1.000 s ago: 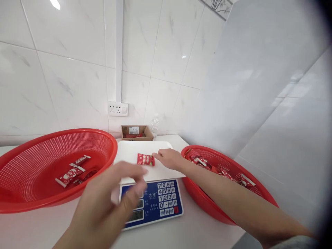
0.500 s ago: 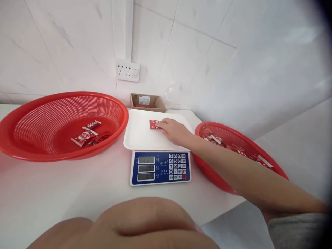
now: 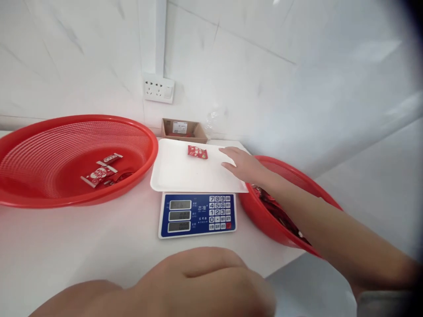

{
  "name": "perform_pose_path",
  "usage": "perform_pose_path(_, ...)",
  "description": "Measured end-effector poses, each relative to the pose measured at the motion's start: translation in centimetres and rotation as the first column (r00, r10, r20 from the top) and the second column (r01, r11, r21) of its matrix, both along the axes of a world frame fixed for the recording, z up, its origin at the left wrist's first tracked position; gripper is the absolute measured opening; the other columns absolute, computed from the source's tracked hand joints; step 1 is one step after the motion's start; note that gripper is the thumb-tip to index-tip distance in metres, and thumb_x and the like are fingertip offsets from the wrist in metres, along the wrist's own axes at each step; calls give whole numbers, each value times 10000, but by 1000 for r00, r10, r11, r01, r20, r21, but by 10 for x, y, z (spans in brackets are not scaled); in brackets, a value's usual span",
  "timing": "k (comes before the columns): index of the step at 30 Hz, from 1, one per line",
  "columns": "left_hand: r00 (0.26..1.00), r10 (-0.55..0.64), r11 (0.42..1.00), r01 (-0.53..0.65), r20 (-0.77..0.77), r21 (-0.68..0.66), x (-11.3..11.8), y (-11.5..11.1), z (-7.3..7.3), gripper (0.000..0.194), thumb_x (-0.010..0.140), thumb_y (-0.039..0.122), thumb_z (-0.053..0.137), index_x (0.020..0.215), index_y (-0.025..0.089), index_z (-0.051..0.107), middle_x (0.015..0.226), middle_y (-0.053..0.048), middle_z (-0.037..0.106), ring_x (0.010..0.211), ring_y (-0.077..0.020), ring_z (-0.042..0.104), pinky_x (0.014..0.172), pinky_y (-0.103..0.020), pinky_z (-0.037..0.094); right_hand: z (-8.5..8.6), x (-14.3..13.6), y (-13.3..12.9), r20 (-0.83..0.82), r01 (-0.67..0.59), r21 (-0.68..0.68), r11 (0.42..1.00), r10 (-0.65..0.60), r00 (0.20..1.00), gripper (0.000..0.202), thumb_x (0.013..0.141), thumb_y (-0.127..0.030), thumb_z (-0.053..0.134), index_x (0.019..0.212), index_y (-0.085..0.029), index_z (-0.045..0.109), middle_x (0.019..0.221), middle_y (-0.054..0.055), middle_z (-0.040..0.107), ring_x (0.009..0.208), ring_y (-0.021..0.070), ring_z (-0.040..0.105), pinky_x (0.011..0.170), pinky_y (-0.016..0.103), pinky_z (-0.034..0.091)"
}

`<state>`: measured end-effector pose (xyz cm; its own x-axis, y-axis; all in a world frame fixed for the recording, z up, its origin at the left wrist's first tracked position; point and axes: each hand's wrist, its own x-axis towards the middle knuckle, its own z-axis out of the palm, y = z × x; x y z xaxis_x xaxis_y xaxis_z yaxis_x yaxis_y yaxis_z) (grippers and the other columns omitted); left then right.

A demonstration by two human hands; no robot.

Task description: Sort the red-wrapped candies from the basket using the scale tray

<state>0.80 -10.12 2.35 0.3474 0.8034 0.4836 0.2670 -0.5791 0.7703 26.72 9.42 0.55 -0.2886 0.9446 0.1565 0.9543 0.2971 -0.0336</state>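
Observation:
A small red packet (image 3: 197, 152) lies by itself on the white pan (image 3: 178, 174) of a digital scale (image 3: 197, 215). Over the pan's right side is my right hand (image 3: 243, 164), fingers apart and nothing between them, not touching the packet. My left hand (image 3: 198, 281) is large at the bottom of the view, in front of the scale; its fingers are curled, and what they hold, if anything, is hidden. Red wrapped packets (image 3: 99, 174) lie in the left red basket (image 3: 42, 200). The right red basket (image 3: 264, 222) holds several more, partly covered by my right forearm.
Behind the scale stands an open cardboard box (image 3: 200, 133) with a clear plastic bag (image 3: 216, 119) beside it. A socket panel (image 3: 158, 88) is on the tiled wall. The white table's (image 3: 125, 233) front edge runs at the lower right.
My right hand has let go of the red packet and moved right, with its fingers now spread. The packet stays on the pan. The view has shifted slightly.

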Motion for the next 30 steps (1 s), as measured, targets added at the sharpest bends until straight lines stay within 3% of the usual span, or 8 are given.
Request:
perform_pose_path(5,993,-102,993,98,63,69,-5,16,25,333,804,216,493,924,484,651,681,57,693,644,-191,645,623,-299,565,22,60,-25,-105,286,54,957,-279,954,362,911,-269,422,1240,-148,514,1266,122,560,1147,245,526,985,380,398)
perform_pose_path(9,997,-61,984,66,-38,168,-3,42,10,221,756,338,619,964,402,655,789,-4,688,697,-236,629,574,-321,548,17,101,-37,-81,383,-75,921,-388,918,252,907,-244,414,1019,-131,609,970,107,682,891,224,625,826,348,475)
perform_pose_path(11,998,-32,969,46,-59,241,1,60,1,209,769,307,625,970,362,645,842,-12,679,732,-227,629,632,-314,539,6,111,-41,-70,347,-174,922,-363,929,226,887,-236,469,1017,-132,623,991,98,686,894,209,628,827,317,474)
perform_pose_path(15,981,74,947,-13,-179,321,9,91,-3,228,853,348,523,1067,297,583,869,-25,662,698,-193,633,577,-260,493,-18,107,-48,-67,244,-288,926,-273,960,398,807,-272,615,1178,-136,576,1227,140,591,1091,262,553,927,343,417)
perform_pose_path(17,960,151,951,-75,-235,301,9,99,-3,296,868,406,484,1130,284,551,892,-37,664,652,-186,634,507,-246,468,-22,101,-55,-68,220,-323,921,-254,965,384,813,-293,603,1154,-117,590,1194,167,599,1049,278,569,895,360,430)
perform_pose_path(24,921,237,951,-154,-310,269,3,112,-10,437,865,511,440,1251,311,481,898,-42,662,618,-187,664,411,-212,437,8,91,-91,-123,7,-542,840,-87,989,162,749,-282,657,880,-215,724,1021,33,692,925,202,637,805,265,473)
perform_pose_path(27,912,235,955,-152,-336,257,6,114,-11,457,865,527,427,1267,314,470,913,-51,666,658,-205,681,396,-210,427,17,92,-90,-134,30,-552,833,-125,983,235,821,-341,574,977,-222,704,980,30,708,870,200,656,763,287,492)
perform_pose_path(30,905,222,961,-140,-364,239,8,115,-10,465,868,530,421,1277,312,459,922,-52,669,666,-211,685,426,-226,452,9,94,-77,-129,150,-440,885,-228,965,435,871,-400,495,1245,-188,558,1274,121,572,1121,278,559,918,386,438)
